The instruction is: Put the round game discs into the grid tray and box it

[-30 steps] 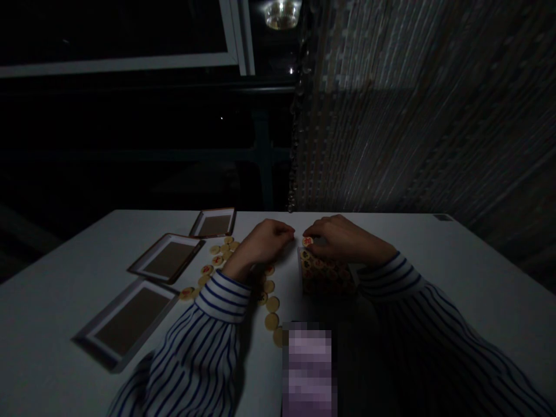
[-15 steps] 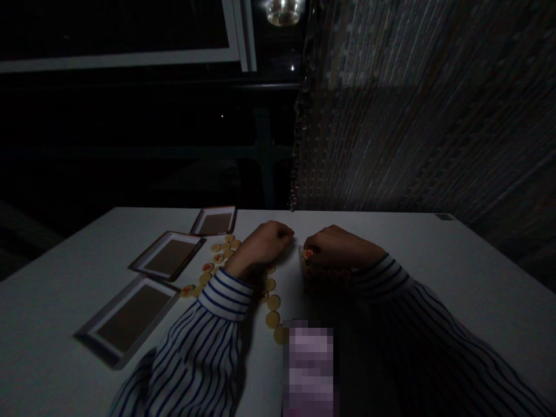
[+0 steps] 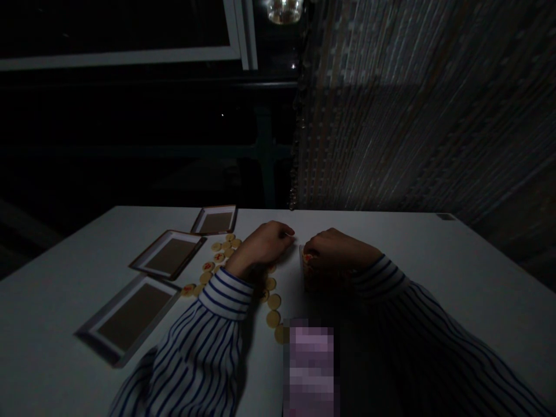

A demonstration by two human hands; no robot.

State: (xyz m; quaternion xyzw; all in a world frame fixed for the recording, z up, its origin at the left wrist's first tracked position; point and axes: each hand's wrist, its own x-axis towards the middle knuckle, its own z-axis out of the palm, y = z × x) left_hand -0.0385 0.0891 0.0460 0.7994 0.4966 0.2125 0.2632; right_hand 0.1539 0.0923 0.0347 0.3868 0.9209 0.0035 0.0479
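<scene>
The scene is very dim. My left hand (image 3: 263, 246) rests curled on the white table (image 3: 456, 278), fingers closed, above a row of round yellow game discs (image 3: 273, 301). My right hand (image 3: 336, 250) lies over the far end of a small box of discs (image 3: 309, 272), its fingers pinched on a yellow disc with a red mark (image 3: 308, 258). Most of the box is hidden in shadow beneath my right wrist. More discs, some with red marks (image 3: 207, 266), lie left of my left hand. Both sleeves are striped blue and white.
Three shallow rectangular trays lie in a diagonal line on the left: near (image 3: 130, 318), middle (image 3: 168, 255), far (image 3: 215, 221). A bead curtain (image 3: 391, 116) hangs behind the table on the right. A dark window is behind on the left.
My right hand has drawn back toward me and down onto the box with the red-marked disc, covering more of the box. My left hand has hardly moved.
</scene>
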